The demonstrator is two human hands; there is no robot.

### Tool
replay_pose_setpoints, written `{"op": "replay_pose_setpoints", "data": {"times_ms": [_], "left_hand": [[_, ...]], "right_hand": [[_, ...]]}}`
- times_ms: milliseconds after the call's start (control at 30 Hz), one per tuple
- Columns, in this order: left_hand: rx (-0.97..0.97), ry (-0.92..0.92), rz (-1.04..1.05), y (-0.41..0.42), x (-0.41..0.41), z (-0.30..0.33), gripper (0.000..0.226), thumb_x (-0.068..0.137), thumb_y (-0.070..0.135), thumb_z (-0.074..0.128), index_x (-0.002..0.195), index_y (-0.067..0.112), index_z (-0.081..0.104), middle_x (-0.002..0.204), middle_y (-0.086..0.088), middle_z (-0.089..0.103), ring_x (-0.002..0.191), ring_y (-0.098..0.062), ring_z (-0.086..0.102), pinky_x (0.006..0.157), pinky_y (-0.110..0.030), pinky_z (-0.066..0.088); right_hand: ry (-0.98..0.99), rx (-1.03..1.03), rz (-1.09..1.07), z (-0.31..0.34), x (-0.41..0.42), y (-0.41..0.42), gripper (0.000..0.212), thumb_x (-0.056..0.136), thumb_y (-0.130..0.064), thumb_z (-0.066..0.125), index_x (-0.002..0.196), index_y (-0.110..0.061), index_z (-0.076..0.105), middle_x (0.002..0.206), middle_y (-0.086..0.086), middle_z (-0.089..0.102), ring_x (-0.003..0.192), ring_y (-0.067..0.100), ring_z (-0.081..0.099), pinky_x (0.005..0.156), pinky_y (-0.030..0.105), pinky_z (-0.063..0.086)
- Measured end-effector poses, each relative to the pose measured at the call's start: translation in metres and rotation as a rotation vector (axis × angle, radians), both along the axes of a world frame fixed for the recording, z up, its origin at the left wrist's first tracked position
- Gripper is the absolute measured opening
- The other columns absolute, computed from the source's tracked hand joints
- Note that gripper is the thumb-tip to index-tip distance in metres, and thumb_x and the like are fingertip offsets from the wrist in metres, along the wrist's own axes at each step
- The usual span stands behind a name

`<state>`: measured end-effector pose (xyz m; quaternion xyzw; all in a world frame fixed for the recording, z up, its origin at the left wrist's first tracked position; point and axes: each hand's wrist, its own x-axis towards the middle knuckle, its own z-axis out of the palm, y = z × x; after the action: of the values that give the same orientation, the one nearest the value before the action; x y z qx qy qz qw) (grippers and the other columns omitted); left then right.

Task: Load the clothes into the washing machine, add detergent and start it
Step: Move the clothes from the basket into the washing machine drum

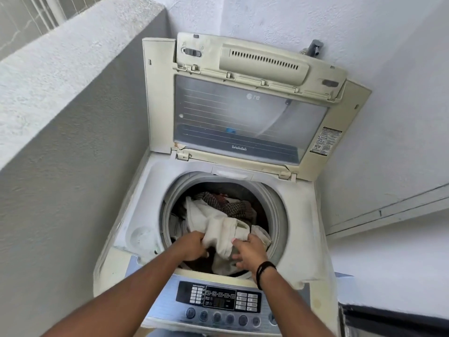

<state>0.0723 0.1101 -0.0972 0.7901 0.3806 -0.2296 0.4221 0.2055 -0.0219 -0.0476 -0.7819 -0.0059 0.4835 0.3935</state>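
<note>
Both hands reach into drum: left hand point(194, 246) grips cream garment point(216, 222); right hand point(247, 251) fingers spread, touching it.

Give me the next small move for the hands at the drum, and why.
Probably push the cream garment down and let go. The left hand grips its near edge, the right hand touches it with spread fingers, and it is bunched high above the checked cloth near the drum rim. No detergent is in view, and the control panel is untouched.
</note>
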Motion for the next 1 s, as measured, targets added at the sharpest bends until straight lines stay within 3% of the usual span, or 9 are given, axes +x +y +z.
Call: {"op": "replay_pose_setpoints", "data": {"times_ms": [167,233,300,367,467,567,733,900,1000], "left_hand": [[0.054,-0.06,0.058,0.004,0.0,0.003,0.037,0.083,0.039,0.058,0.11,0.016,0.069,0.105,-0.007,0.073,0.095,-0.028,0.068,0.074,-0.033,0.051],[0.019,-0.253,0.249,0.013,0.007,0.012,0.035,0.086,0.025,0.066,0.12,0.015,0.067,0.1,-0.005,0.071,0.094,-0.028,0.069,0.071,-0.029,0.048],[-0.15,-0.458,0.402,0.023,0.015,0.024,0.077,0.086,0.009,0.072,0.153,0.023,0.038,0.125,-0.002,0.062,0.115,-0.028,0.064,0.083,-0.029,0.053],[-0.298,-0.563,0.416,0.033,0.021,0.033,0.106,0.086,0.004,0.073,0.159,0.04,0.005,0.154,0.001,0.038,0.14,-0.025,0.042,0.095,-0.031,0.053],[-0.333,-0.553,0.381,0.036,0.024,0.043,0.1,0.089,0.001,0.07,0.16,0.034,0.009,0.16,-0.002,0.03,0.139,-0.016,0.039,0.099,-0.031,0.05],[-0.164,-0.476,0.438,0.028,0.023,0.04,0.068,0.089,0.008,0.071,0.15,0.017,0.044,0.136,-0.006,0.06,0.118,-0.015,0.058,0.098,-0.032,0.05],[-0.255,-0.462,0.507,-0.004,0.023,0.033,0.023,0.091,0.018,0.07,0.114,0.016,0.069,0.102,-0.003,0.073,0.095,-0.02,0.071,0.078,-0.034,0.053],[-0.342,-0.58,0.455,-0.05,0.044,0.055,0.01,0.092,0.009,0.066,0.096,0.016,0.072,0.092,-0.007,0.075,0.082,-0.02,0.072,0.06,-0.02,0.05],[-0.421,-0.598,0.452,-0.084,0.058,0.077,0.008,0.09,0.013,0.066,0.094,0.014,0.073,0.086,-0.009,0.076,0.081,-0.028,0.075,0.06,-0.035,0.057]], "right_hand": [[0.003,-0.007,-0.037,0.0,-0.013,0.021,0.013,0.092,-0.014,0.061,0.101,-0.014,0.05,0.081,0.008,0.058,0.064,0.019,0.059,0.053,0.032,0.042],[-0.048,0.081,-0.043,0.001,-0.009,0.03,0.042,0.09,-0.005,0.06,0.126,-0.018,0.041,0.105,0.005,0.064,0.084,0.019,0.064,0.063,0.035,0.053],[-0.175,0.177,0.025,0.008,-0.002,0.037,0.086,0.089,0.004,0.06,0.155,-0.027,0.014,0.148,-0.004,0.044,0.126,0.021,0.055,0.097,0.044,0.053],[-0.245,0.273,0.044,0.023,0.005,0.044,0.101,0.091,0.012,0.054,0.157,-0.036,-0.005,0.162,-0.007,0.021,0.135,0.022,0.049,0.105,0.043,0.048],[-0.3,0.33,-0.022,0.036,0.012,0.053,0.099,0.091,0.009,0.054,0.155,-0.044,0.001,0.161,-0.008,0.025,0.118,0.01,0.059,0.1,0.045,0.052],[-0.293,0.298,-0.106,0.037,0.011,0.049,0.091,0.09,0.006,0.058,0.156,-0.038,0.014,0.152,-0.003,0.044,0.121,0.019,0.06,0.096,0.049,0.055],[-0.191,0.244,-0.229,0.039,-0.006,0.02,0.031,0.095,-0.007,0.061,0.125,-0.014,0.058,0.116,0.011,0.068,0.085,0.02,0.069,0.053,0.022,0.053],[-0.167,0.268,-0.343,0.062,-0.016,-0.03,0.017,0.095,-0.011,0.061,0.112,-0.007,0.065,0.099,0.015,0.075,0.073,0.021,0.069,0.059,0.028,0.055],[-0.187,0.333,-0.409,0.081,-0.022,-0.063,0.012,0.096,-0.011,0.062,0.105,-0.007,0.068,0.097,0.015,0.075,0.072,0.02,0.073,0.055,0.026,0.056]]}}
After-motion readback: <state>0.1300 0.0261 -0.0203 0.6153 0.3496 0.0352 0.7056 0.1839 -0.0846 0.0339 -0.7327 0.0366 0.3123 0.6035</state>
